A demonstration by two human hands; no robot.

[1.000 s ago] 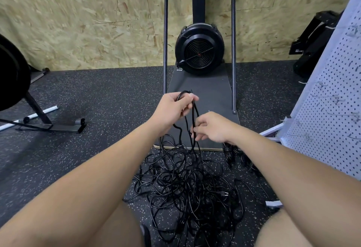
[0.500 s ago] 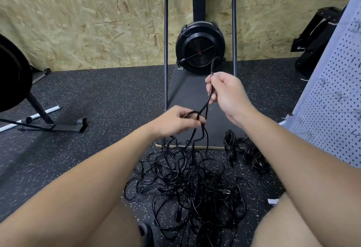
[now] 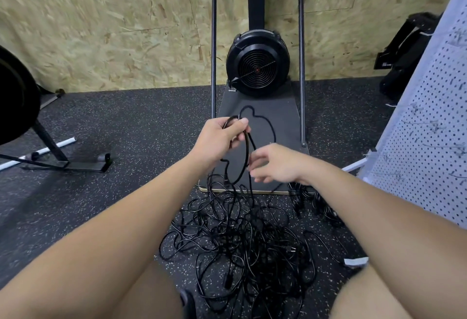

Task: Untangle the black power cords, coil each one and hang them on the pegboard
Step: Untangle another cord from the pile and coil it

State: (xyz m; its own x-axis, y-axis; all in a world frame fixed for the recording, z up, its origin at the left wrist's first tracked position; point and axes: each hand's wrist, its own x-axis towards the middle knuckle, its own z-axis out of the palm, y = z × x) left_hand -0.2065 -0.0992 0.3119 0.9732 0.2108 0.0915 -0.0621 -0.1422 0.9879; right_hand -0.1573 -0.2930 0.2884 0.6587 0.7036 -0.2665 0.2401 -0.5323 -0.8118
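Observation:
A big tangle of black power cords (image 3: pixel 242 243) lies on the speckled floor between my knees. My left hand (image 3: pixel 219 139) is raised above it and grips a few loops of one cord (image 3: pixel 246 157), whose strands hang down into the pile. A loose loop of that cord (image 3: pixel 262 119) arcs in the air over the grey platform. My right hand (image 3: pixel 275 164) is blurred, just right of the hanging strands, fingers spread and holding nothing. The white pegboard (image 3: pixel 429 141) with metal hooks leans at the right.
Two bundled cords (image 3: pixel 316 202) lie by the grey platform (image 3: pixel 283 116), which carries a black fan unit (image 3: pixel 257 66) and a metal frame. A black stand (image 3: pixel 63 159) and a white pole are at left, a black bag (image 3: pixel 404 51) at back right.
My right hand, which had lifted a cord loop high, has let it go and dropped to beside the strands. My left hand has risen and now holds the loops.

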